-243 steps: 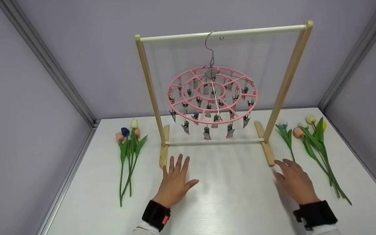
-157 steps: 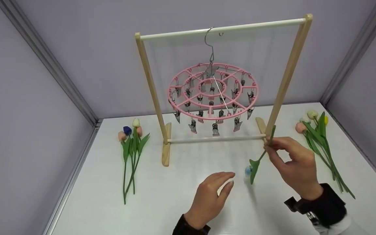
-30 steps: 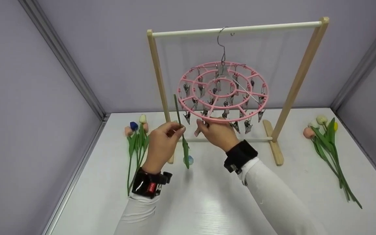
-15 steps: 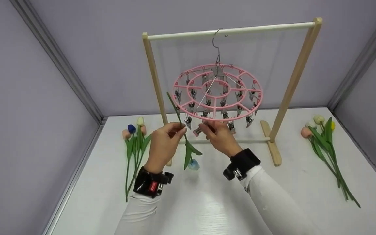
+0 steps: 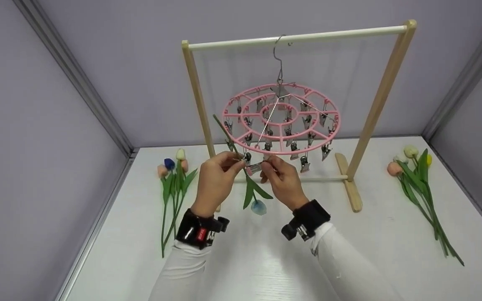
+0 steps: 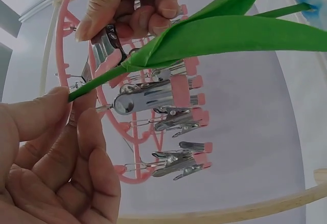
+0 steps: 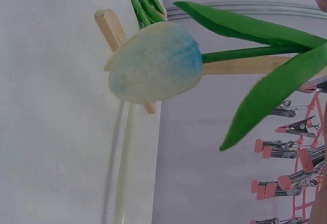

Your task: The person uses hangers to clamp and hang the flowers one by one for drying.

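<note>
My left hand (image 5: 217, 182) pinches the green stem of an artificial tulip (image 5: 258, 207) between thumb and fingers. The pale blue bloom hangs downward, and it fills much of the right wrist view as a blue-and-white flower (image 7: 156, 64). Beside it, my right hand (image 5: 285, 182) holds a metal clip (image 5: 254, 168) tilted sideways under the front rim of the round pink hanger (image 5: 281, 153). In the left wrist view the clip's pink tip (image 6: 113, 60) is right by the stem; whether the stem lies between its tips I cannot tell.
The hanger, with several dangling clips, hooks on the white bar (image 5: 345, 33) of a wooden stand (image 5: 381, 100). Several tulips (image 5: 173, 188) lie on the table at left, and more tulips (image 5: 421, 196) lie at right. Grey walls enclose the table.
Earlier, my right hand lifted the blue tulip from the table's right side; my left hand now has it. Since half a second ago, the stem has moved right, close to the clip in my right hand.
</note>
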Demonstrator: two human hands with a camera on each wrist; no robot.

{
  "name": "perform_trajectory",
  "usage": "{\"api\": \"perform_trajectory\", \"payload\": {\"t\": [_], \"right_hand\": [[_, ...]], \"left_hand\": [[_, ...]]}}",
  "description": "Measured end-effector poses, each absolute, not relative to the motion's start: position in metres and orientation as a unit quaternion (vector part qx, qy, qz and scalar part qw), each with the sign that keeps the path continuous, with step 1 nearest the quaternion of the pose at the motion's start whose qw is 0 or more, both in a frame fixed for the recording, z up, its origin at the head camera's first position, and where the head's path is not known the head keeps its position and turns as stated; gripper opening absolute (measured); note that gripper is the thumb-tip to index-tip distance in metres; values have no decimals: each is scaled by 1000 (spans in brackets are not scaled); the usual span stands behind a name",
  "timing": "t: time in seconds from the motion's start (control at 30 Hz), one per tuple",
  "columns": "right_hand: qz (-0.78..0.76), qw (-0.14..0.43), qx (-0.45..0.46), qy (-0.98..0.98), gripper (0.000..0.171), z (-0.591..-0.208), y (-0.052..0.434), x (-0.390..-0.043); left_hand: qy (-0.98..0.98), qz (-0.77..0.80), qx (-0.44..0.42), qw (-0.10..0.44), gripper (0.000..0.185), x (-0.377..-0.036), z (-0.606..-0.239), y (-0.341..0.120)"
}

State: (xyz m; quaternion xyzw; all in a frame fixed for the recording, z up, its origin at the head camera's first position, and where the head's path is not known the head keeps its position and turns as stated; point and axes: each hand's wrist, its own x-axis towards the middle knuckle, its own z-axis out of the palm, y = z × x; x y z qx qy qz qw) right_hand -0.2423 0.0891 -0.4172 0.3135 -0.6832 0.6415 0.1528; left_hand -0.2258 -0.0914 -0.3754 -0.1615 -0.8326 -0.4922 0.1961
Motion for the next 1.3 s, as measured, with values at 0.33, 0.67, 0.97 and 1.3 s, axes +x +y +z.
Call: {"api": "perform_trajectory", "payload": {"t": [0.33,0.67,0.97,1.3], "right_hand": [[662,163,305,-665,15,-425,93,-241],[671,152,299,-661,15,-424,92,-240],[657,141,310,-673,15,-422,91,-237],[654,119,316,-676,15,-425,90,-238]], "left_hand": [[-824,-504,-166,201,12,-226,-374,-85],[-809,-541,-149,177,9,-227,-369,-82],[-817,-528,-142,185,14,-227,-370,-82],[-823,-509,-153,201,11,-226,-371,-84]]}}
